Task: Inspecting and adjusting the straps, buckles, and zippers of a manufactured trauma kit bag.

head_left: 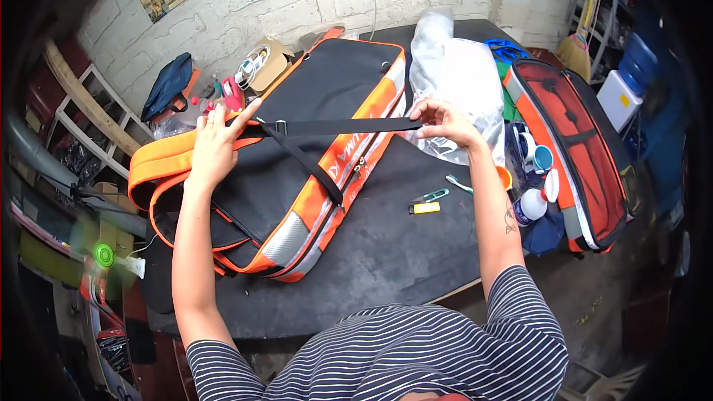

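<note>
Black webbing strap (pixel 338 126) stretched flat between left hand (pixel 215 145) and right hand (pixel 442 122).

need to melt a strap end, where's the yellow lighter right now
In the head view the yellow lighter lies on the dark table, right of the black and orange bag, beside small green-handled snips and below the right hand.

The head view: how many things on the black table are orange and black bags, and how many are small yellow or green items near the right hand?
Orange and black bags: 2
Yellow lighter: 1
Green-handled small tool: 1
Total: 4
</note>
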A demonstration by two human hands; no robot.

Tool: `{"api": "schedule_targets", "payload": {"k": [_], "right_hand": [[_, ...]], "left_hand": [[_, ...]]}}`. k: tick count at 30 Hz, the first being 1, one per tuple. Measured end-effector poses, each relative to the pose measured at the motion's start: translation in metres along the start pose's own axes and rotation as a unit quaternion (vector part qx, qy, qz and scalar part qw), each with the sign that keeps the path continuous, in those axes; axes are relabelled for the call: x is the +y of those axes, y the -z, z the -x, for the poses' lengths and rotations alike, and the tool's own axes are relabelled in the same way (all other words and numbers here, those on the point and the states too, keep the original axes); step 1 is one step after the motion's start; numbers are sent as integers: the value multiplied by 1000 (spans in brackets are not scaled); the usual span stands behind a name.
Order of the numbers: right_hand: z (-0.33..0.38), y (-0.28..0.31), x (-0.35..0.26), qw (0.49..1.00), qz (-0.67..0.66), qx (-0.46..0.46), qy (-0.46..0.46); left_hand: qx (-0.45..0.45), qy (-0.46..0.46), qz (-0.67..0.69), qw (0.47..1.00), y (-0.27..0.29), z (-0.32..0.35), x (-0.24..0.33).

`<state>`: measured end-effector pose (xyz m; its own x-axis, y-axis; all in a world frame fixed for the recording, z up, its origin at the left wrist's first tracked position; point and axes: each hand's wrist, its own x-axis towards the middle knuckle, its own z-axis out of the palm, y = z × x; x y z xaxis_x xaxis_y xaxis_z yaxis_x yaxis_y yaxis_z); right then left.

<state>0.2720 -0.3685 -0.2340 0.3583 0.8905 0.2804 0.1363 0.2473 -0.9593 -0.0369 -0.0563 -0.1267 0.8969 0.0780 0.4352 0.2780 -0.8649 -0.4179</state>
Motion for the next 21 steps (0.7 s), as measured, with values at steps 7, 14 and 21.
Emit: {"api": "schedule_targets", "payload": {"k": [7,14,21], "right_hand": [[-3,9,33,999,-23,8,-36],[-11,-16,80,996,-72,32,-39],[19,-70,127,944,263,189,-69]], "left_hand": [[-17,18,3,1000,-19,2,-10],[-31,43,-11,999,-28,-1,-21],[-186,132,215,950,-34,7,-16]]}}
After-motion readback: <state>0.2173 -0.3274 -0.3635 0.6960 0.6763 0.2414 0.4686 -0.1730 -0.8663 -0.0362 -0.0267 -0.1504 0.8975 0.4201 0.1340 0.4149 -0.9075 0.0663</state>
